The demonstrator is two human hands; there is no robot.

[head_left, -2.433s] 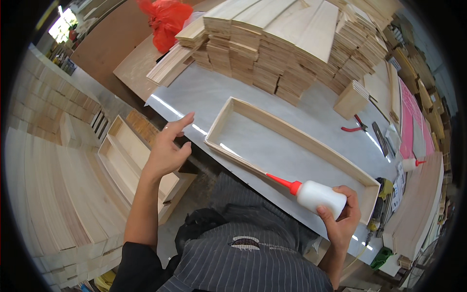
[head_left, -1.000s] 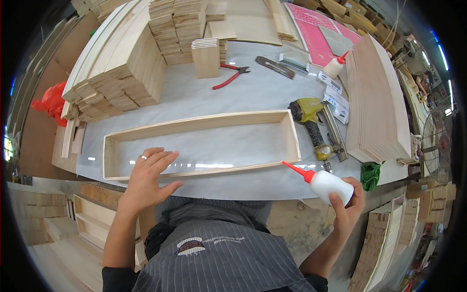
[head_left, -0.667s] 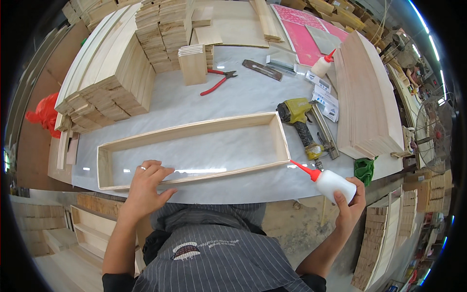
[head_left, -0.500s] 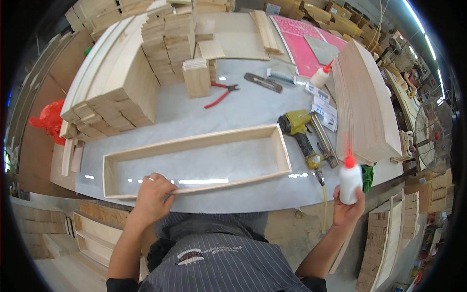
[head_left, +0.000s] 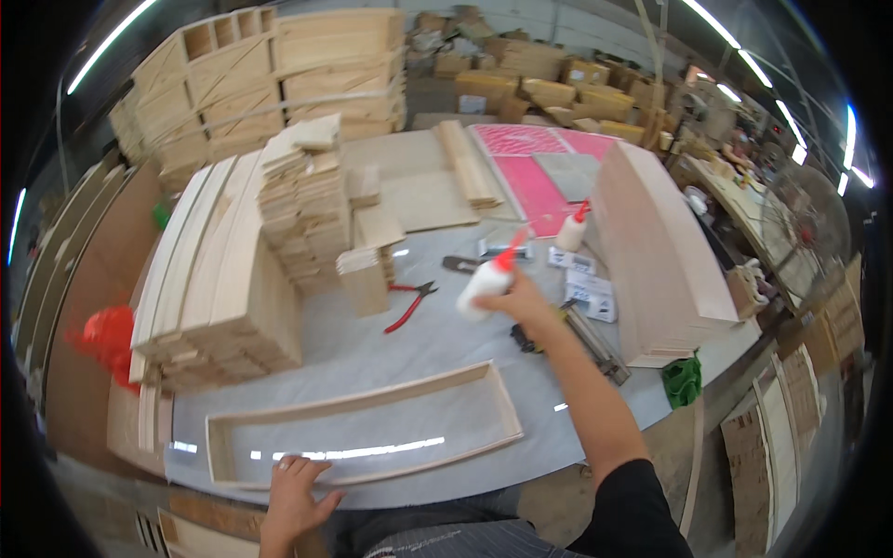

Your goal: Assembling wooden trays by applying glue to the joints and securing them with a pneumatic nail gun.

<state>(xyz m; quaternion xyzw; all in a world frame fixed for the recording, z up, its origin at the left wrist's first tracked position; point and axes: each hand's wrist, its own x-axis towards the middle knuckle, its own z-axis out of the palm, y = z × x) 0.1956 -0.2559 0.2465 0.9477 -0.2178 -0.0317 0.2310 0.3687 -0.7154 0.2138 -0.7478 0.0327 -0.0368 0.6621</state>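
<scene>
R hand point(head_left: 521, 302) holds wht btl point(head_left: 483, 291); L hand point(head_left: 299, 493) at wd frame point(head_left: 503, 404).

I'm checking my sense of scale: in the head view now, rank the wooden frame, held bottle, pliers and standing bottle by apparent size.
Largest to smallest:
1. Wooden frame
2. Held bottle, in the right hand
3. Pliers and standing bottle: too alike to rank

Pale grey tabletop point(head_left: 353, 358), wooden frame point(head_left: 363, 400), red-handled pliers point(head_left: 420, 295), stacked boards point(head_left: 214, 298), small white boxes point(head_left: 590, 293)
</scene>
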